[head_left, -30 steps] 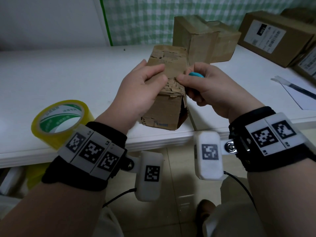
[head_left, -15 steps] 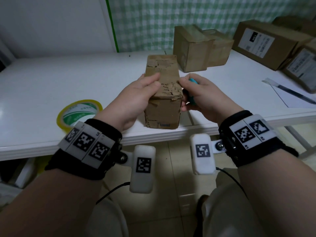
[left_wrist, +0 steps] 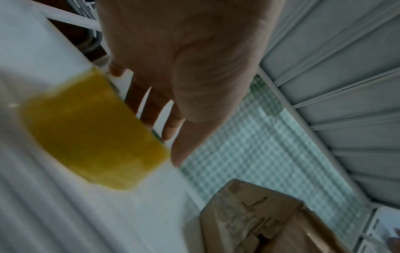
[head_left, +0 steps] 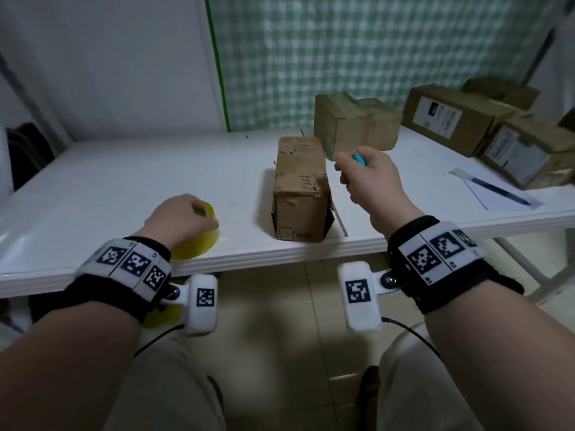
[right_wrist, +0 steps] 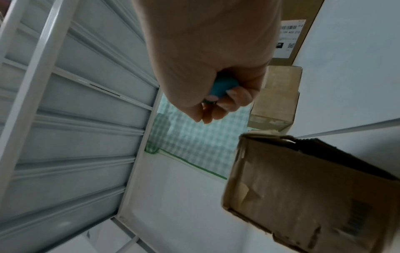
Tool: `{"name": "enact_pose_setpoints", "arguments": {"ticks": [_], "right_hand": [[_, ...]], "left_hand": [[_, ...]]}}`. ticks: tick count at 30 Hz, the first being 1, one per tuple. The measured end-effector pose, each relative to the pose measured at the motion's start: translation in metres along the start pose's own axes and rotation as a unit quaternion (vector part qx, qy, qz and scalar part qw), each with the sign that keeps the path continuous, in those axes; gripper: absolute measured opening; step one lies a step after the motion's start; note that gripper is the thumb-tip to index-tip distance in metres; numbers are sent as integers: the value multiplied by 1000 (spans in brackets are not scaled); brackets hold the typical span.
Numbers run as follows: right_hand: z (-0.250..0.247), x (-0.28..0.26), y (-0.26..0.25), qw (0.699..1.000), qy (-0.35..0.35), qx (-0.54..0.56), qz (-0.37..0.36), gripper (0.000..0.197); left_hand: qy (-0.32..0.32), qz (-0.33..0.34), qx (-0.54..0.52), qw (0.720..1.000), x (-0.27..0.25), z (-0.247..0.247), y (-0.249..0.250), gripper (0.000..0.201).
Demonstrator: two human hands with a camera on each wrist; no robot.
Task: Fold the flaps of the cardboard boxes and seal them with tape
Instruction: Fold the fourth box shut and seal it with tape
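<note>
The yellow tape roll [head_left: 199, 234] is reached for by the spread left hand [head_left: 179, 220] and should be grabbed firmly, while a small blue tool [head_left: 359, 158] is kept pinched in the right hand [head_left: 370, 185] near the cardboard box [head_left: 300, 188].

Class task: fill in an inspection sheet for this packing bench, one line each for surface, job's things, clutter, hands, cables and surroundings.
Surface: white table.
Job's things: worn brown cardboard box on the front edge, flaps folded; yellow tape roll beside it.
Clutter: more cardboard boxes, pen on paper.
Hands: left hand over the tape roll, fingers straight; right hand grips a small blue object.
Cables: black wrist-camera leads.
Surroundings: green checked curtain.
</note>
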State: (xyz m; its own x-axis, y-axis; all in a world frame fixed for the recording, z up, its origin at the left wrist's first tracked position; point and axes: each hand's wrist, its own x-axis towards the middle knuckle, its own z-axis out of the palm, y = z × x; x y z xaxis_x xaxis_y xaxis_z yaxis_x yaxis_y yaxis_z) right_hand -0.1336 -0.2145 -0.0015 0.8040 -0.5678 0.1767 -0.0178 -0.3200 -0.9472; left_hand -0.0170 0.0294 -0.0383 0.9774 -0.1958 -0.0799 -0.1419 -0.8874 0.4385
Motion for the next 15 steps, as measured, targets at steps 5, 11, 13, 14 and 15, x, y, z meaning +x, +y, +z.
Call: {"name": "enact_pose_setpoints", "arguments": {"ticks": [5, 11, 13, 14, 15], "right_hand": [[3, -13, -13, 999, -38, -18, -28, 21], [9, -25, -27, 994, -95, -30, -44, 21], [13, -29, -33, 991, -118, -37, -53, 19], [15, -32, -37, 988, -134, -42, -59, 19], [17, -34, -40, 985, -152, -46, -65, 19]], "left_hand": [[1, -3, 16, 1000, -2, 0, -9, 20], [81, -3, -99, 992, -9, -23, -7, 20], [72, -7, -295, 953, -17, -36, -3, 12], [52, -18, -379, 924, -23, -41, -1, 9], [28, -27, -449, 893, -28, -47, 4, 9]]}}
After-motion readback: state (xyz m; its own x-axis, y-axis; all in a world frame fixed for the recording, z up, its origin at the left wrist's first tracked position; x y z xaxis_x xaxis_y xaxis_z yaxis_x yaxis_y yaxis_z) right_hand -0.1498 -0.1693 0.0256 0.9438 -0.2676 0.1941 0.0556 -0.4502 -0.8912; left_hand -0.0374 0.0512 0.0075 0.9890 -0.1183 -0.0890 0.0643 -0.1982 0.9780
